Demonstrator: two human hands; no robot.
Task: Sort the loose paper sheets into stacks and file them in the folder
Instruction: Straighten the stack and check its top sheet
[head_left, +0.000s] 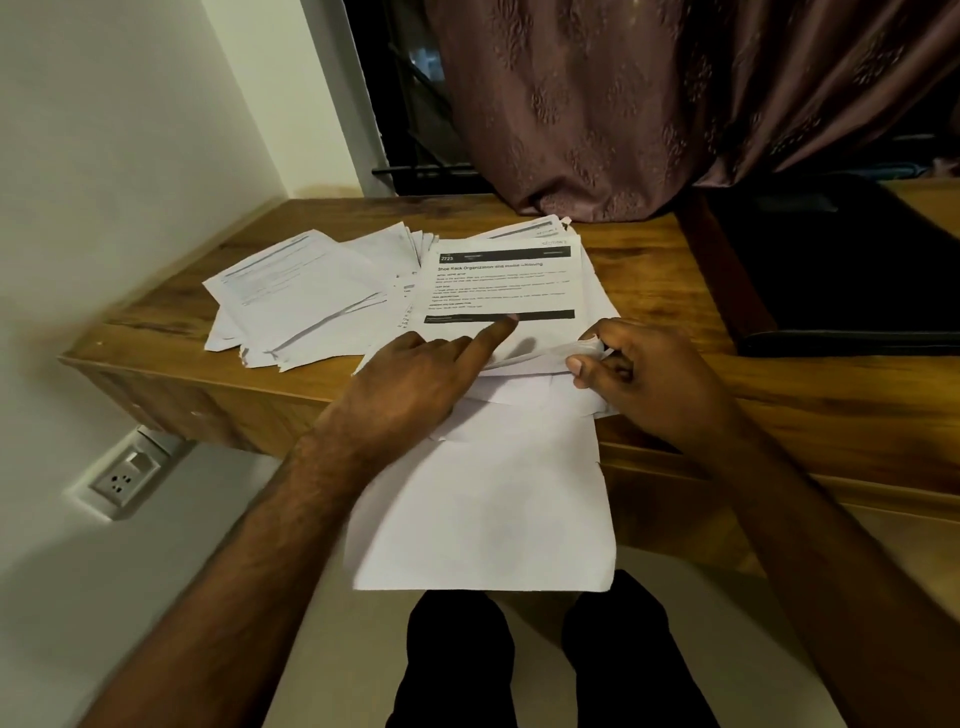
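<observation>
— Why is the printed sheet (501, 283) laid flat at the twelve o'clock side of the hands?

— It is judged to be the top of a stack being built; its heading is turned to be read, so that like can be matched with like. The left hand (415, 374) is laid on the papers with the forefinger stretched out towards one o'clock and pressed on the sheet's lower edge, the other fingers curled under — the stack is thereby kept from sliding.

— And the right hand (644, 374)?

— An edge of paper (540, 358) is pinched between thumb and fingers at three o'clock from the left hand, and is lifted a little, as though one leaf is being peeled from those beneath. How many leaves are caught cannot be told.

— Why is the blank sheet (483, 509) hung over the desk (675, 291) edge towards six o'clock?

— Its upper part is held down under the hands, so it is kept from falling; probably it is left there only for the moment.

— What remains unsorted?

— A loose fan of sheets (301, 301) is spread at ten o'clock, overlapping and askew. A dark flat thing (841, 291) at two o'clock may be the folder — that cannot be confirmed. Nothing is seen filed yet.
</observation>
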